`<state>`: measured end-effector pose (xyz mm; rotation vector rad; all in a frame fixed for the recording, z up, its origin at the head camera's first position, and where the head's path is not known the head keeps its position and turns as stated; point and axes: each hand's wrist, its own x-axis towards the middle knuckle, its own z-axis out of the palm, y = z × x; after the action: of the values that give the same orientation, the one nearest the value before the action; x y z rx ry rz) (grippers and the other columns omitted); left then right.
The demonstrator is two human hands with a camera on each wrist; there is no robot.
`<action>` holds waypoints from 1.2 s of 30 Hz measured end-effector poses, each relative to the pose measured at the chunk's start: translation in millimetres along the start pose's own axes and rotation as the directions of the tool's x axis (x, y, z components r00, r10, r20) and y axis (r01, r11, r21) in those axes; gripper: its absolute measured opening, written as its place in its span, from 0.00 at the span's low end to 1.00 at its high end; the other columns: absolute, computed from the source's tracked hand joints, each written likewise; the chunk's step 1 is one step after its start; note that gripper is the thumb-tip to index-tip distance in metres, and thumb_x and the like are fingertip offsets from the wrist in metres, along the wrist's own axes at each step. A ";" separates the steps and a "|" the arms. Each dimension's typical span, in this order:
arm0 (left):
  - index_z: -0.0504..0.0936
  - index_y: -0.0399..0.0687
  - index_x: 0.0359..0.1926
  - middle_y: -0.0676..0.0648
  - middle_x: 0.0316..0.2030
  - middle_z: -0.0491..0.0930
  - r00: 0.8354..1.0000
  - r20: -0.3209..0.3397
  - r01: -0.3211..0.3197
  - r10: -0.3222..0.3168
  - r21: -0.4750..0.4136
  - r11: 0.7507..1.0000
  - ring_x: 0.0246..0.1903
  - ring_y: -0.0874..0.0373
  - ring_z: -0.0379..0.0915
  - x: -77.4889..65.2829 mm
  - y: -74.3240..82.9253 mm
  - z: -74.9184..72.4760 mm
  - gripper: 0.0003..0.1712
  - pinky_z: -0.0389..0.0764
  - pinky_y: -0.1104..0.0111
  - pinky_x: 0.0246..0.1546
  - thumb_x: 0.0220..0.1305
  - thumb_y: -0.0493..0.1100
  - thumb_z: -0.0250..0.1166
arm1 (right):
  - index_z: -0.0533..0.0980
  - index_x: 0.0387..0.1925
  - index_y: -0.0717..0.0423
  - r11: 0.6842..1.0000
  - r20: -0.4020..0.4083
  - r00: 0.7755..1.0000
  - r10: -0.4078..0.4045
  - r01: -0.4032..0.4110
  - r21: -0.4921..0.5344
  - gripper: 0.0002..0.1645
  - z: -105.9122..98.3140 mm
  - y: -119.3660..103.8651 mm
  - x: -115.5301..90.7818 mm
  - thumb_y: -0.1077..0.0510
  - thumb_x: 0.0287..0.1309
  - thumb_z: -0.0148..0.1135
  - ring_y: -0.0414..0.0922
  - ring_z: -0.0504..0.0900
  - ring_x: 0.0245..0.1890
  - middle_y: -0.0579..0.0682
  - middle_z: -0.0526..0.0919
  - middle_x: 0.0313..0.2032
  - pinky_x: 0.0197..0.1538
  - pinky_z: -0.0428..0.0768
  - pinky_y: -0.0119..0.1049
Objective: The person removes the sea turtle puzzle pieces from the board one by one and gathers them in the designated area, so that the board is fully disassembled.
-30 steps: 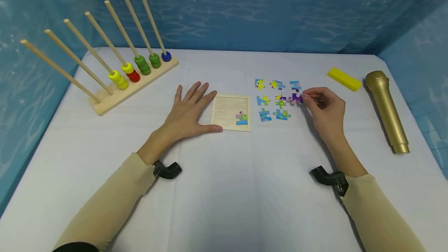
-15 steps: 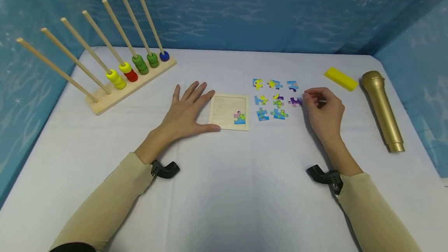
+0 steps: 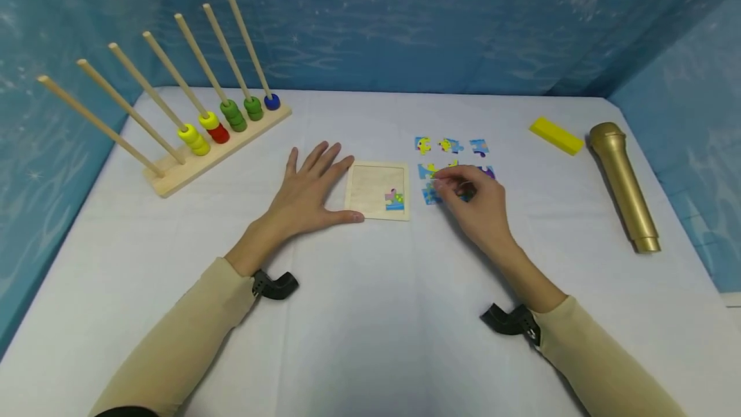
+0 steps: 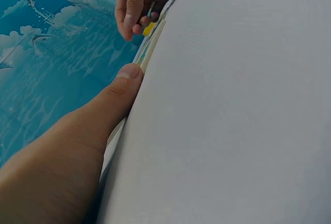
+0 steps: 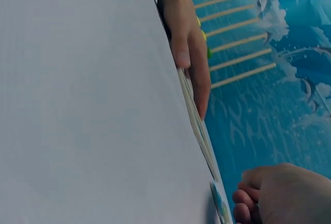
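My left hand [image 3: 312, 188] lies with fingers spread at the left of a small square wooden puzzle tray [image 3: 377, 165], thumb and index finger at its edge. One pink, green and blue puzzle piece [image 3: 395, 199] sits in the tray's lower right corner. My right hand [image 3: 475, 201] is bent over the loose puzzle pieces, thumb and index fingertips close together beside a blue and yellow piece [image 3: 425, 171]. I cannot tell whether they pinch it. A purple piece [image 3: 487, 172] shows behind the knuckles; other pieces are partly hidden under the hand.
Three loose pieces, the middle one yellow and blue [image 3: 450, 145], form the back row. A wooden peg abacus [image 3: 226, 145] with colored beads stands at the left. A yellow block [image 3: 557, 136] and a gold microphone-shaped object [image 3: 625, 188] lie at the right.
My right hand has come away from the purple piece and moved left over the other pieces, closer to the tray. My left hand has stayed at the tray.
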<state>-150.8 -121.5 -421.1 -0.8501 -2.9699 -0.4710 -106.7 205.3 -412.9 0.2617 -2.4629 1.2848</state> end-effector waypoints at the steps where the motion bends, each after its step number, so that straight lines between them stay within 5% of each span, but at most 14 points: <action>1: 0.57 0.60 0.84 0.46 0.85 0.47 1.000 0.002 0.002 -0.002 -0.002 1.000 0.85 0.47 0.33 -0.2 -0.3 0.5 0.66 0.29 0.35 0.79 0.52 0.84 0.66 | 0.87 0.45 0.57 1.000 0.024 1.000 -0.007 0.007 0.017 0.07 5.4 -5.1 -2.5 0.61 0.66 0.71 0.40 0.78 0.34 0.49 0.86 0.35 0.39 0.74 0.26; 12: 0.57 0.60 0.84 0.46 0.85 0.48 1.000 0.007 -0.002 0.002 0.003 1.000 0.85 0.46 0.34 -2.6 -0.4 2.5 0.65 0.30 0.34 0.79 0.53 0.83 0.65 | 0.89 0.47 0.53 0.996 0.181 0.979 -0.090 0.094 -0.011 0.14 33.8 -23.9 -16.7 0.57 0.59 0.79 0.42 0.76 0.35 0.47 0.84 0.37 0.38 0.72 0.30; 36: 0.57 0.61 0.84 0.46 0.85 0.48 1.000 -0.002 -0.012 0.012 0.023 1.000 0.85 0.47 0.34 0.9 0.1 1.7 0.65 0.30 0.34 0.79 0.53 0.84 0.65 | 0.85 0.44 0.55 0.995 0.304 0.951 -0.059 0.082 -0.064 0.12 30.2 -25.9 -11.4 0.60 0.60 0.78 0.44 0.76 0.41 0.50 0.79 0.41 0.48 0.73 0.36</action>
<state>-151.5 -120.4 -422.6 -0.8644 -2.9599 -0.4363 -94.5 165.7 -413.7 0.5597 -2.7203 1.1937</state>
